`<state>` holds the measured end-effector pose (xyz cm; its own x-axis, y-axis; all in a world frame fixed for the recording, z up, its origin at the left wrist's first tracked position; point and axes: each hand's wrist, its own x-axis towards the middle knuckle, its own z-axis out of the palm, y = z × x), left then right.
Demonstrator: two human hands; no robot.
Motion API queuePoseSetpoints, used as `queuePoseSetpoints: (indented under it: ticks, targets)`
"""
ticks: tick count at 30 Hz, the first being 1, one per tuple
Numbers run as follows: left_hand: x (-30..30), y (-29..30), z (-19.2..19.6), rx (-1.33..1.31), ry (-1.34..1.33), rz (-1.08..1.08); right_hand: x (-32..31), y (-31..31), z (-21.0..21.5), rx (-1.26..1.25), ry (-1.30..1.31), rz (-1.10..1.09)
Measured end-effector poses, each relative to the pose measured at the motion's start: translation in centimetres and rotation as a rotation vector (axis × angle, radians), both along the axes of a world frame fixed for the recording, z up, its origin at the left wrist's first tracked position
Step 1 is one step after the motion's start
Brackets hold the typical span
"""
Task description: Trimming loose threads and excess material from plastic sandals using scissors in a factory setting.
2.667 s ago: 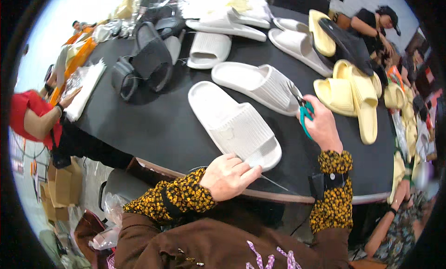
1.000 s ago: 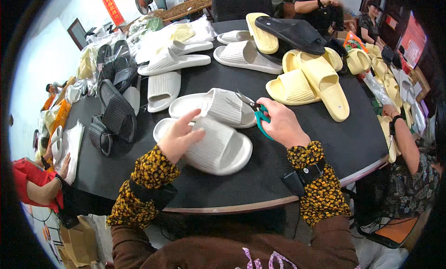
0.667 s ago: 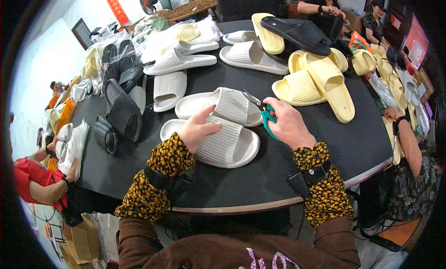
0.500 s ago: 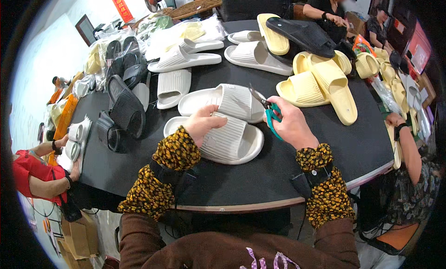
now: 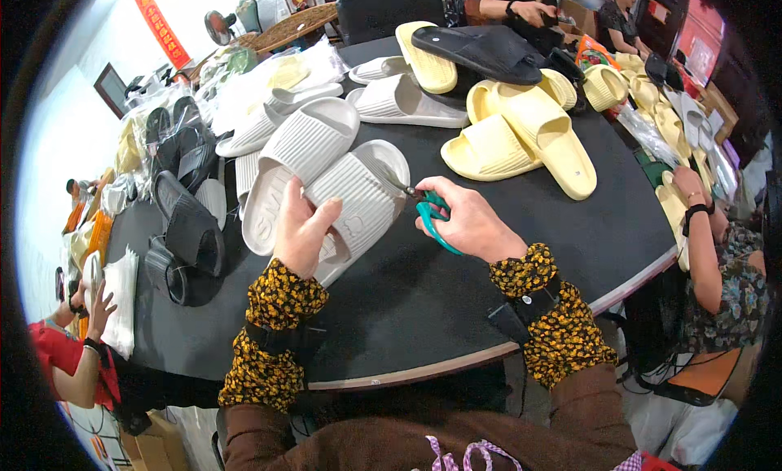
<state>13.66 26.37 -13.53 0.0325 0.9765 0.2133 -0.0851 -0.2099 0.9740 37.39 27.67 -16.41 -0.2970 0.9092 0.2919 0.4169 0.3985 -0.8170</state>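
My left hand (image 5: 301, 228) grips a pair of pale grey-white ribbed slide slippers at their heel ends. One slipper (image 5: 314, 137) lies to the left, its toe pointing away from me. Its mate (image 5: 358, 201) is tilted beside it on the right, partly under my fingers and thumb. In my right hand (image 5: 476, 225) is a pair of scissors (image 5: 423, 208) with teal handles, my fingers wrapped round the loops. The dark blades meet the right slipper's edge near its toe; whether they touch it I cannot tell.
Yellow slippers (image 5: 525, 121) are piled at the right, black ones (image 5: 191, 219) at the left. More white slippers (image 5: 407, 100) and a large black slipper (image 5: 481, 52) lie behind. Co-workers sit around the black table (image 5: 489, 308), one in a red top (image 5: 53, 357) at far left.
The white pair has swung from lying crosswise to toes pointing away, and sits further left in my left hand's grip. My right hand with the scissors has shifted left and slightly down.
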Motion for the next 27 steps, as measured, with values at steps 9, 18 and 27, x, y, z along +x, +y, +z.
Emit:
queuePoseSetpoints:
  ticks: [9, 18, 27]
  targets:
    - [-0.5, -0.6, 0.2, 0.113, 0.098, -0.065, -0.2, -0.2, -0.2, 0.016, -0.105, 0.056]
    - [0.0, -1.2, 0.2, 0.153, 0.207, -0.044, -0.3, -0.3, 0.0, 0.036, -0.057, 0.037]
    - [-0.4, -1.2, -0.4, 0.146, 0.255, -0.066, -0.4, -0.3, 0.1, 0.191, 0.006, 0.017]
